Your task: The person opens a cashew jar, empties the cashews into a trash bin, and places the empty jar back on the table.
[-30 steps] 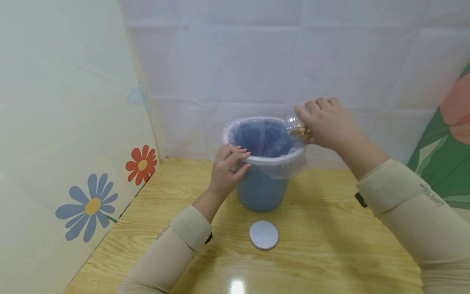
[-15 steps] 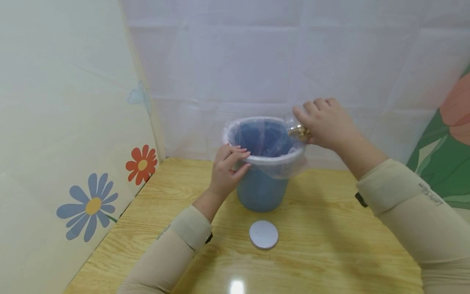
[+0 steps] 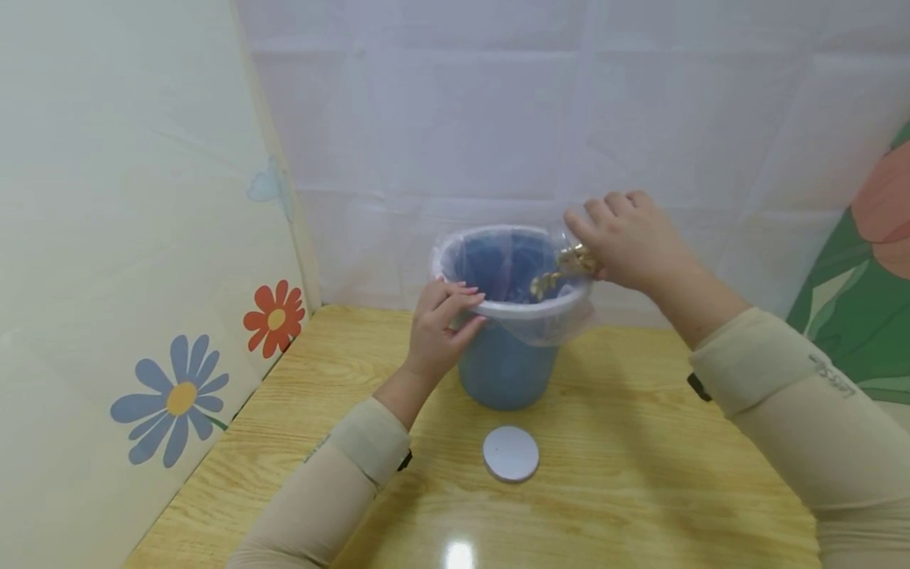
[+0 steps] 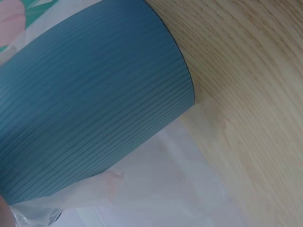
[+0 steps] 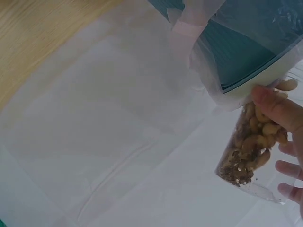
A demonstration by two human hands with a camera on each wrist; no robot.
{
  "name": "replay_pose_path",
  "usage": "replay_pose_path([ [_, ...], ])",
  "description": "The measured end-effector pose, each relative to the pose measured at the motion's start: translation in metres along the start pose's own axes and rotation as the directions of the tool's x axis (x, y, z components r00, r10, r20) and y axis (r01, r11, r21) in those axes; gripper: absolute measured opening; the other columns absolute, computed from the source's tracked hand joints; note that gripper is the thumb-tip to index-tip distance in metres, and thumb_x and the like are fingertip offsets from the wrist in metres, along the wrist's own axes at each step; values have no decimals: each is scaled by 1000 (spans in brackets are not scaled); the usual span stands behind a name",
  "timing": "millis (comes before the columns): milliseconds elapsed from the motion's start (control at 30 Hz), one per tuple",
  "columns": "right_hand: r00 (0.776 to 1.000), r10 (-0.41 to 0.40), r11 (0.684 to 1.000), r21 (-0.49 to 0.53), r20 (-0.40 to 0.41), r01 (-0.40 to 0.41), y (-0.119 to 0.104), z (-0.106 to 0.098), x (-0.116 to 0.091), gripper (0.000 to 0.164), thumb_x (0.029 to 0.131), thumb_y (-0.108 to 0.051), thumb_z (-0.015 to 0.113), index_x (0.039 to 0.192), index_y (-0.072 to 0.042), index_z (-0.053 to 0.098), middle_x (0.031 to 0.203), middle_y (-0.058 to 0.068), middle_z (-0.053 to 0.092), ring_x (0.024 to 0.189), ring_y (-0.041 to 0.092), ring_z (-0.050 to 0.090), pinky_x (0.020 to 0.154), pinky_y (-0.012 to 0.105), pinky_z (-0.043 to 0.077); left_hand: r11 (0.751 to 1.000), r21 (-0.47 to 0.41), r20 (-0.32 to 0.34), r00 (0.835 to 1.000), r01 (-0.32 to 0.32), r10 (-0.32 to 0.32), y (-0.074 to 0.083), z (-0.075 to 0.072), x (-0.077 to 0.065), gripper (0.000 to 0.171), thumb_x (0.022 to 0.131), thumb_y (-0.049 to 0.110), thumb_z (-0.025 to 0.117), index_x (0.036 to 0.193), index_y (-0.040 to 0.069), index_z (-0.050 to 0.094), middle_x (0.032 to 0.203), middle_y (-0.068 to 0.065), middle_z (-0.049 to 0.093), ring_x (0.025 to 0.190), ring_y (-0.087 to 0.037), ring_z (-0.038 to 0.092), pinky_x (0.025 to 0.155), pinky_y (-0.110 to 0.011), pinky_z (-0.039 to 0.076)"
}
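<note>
A blue trash can (image 3: 506, 371) with a white rim, lined with a clear plastic bag (image 3: 547, 330), stands on the table. My left hand (image 3: 442, 322) pinches the rim at its near left, thumb outside and fingers over the top. Above the right side of the rim, my right hand (image 3: 633, 241) grips a clear jar (image 5: 253, 146) tilted mouth-down toward the can. Cashew nuts (image 3: 546, 283) spill from its mouth into the can. In the right wrist view, more cashews and dark crumbs lie inside the jar, with my thumb close to the rim.
A round white lid (image 3: 510, 454) lies on the wooden table (image 3: 626, 474) in front of the can. White sheeting (image 3: 455, 134) hangs close behind it. A wall with painted flowers (image 3: 179, 399) borders the table's left side.
The right hand has tipped the jar a little further to the left, and cashews now pour out of it into the can. The left hand has stayed on the rim.
</note>
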State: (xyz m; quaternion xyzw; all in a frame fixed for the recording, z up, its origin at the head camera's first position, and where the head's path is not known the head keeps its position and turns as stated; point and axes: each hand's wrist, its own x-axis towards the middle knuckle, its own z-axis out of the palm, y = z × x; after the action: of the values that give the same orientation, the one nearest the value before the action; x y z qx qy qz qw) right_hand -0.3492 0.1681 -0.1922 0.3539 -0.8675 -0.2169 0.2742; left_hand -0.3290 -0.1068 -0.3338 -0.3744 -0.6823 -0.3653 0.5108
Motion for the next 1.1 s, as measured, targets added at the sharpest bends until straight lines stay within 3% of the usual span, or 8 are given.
replay_pose_path([
  [767, 999, 49, 996, 75, 2, -49, 2, 3, -1, 90, 61, -45, 80, 130, -8, 33, 119, 25, 47, 107, 46, 45, 88, 61, 37, 1000, -3, 0, 1000, -4, 4, 0, 0, 0, 24, 73, 17, 75, 93, 5, 69, 97, -11, 62, 98, -29, 55, 100, -51, 32],
  [1100, 998, 55, 995, 80, 8, -55, 5, 3, -4, 93, 59, -41, 81, 131, -8, 32, 121, 25, 47, 107, 46, 44, 88, 61, 36, 1000, -3, -1, 1000, -7, 7, 1, -1, 2, 26, 69, 11, 77, 93, 5, 69, 97, -11, 63, 99, -29, 55, 99, -51, 33],
])
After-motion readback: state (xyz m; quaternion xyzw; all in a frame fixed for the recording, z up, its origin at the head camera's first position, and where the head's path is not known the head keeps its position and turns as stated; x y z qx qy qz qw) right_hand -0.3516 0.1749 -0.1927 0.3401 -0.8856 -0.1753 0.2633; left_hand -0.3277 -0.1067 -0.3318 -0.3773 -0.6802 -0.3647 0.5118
